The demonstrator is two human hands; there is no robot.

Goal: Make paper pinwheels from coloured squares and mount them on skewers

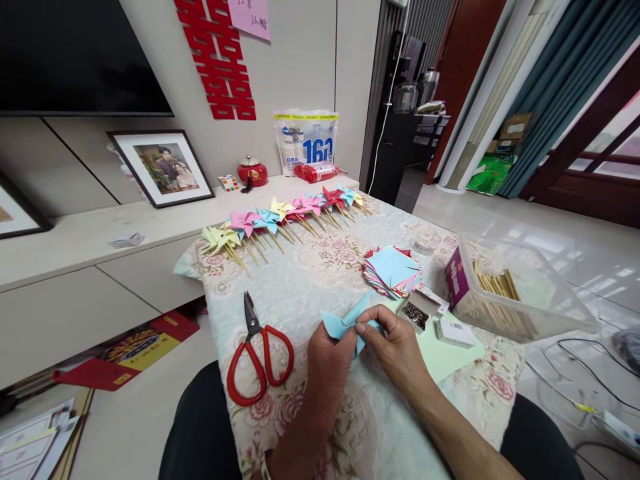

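Note:
A light blue paper pinwheel (338, 325), its blades partly folded in, is held over the middle of the table. My left hand (327, 363) is closed around its left and lower side. From the right, my right hand (393, 343) pinches the paper near its centre; whether a pin sits between those fingertips is hidden. Just beyond the hands lies a stack of coloured paper squares (393, 267), a blue one on top. By my right hand is an opened small box of metal pins (416, 315). Red-handled scissors (257, 353) rest to the left of my left hand.
Finished pinwheels on sticks (267, 220) line the table's far edge. A clear plastic bin (550, 293) with wooden sticks (497, 283) stands at the right. Near it are a small white box (455, 332), pale green paper (445, 353) and a roll of clear tape (427, 241).

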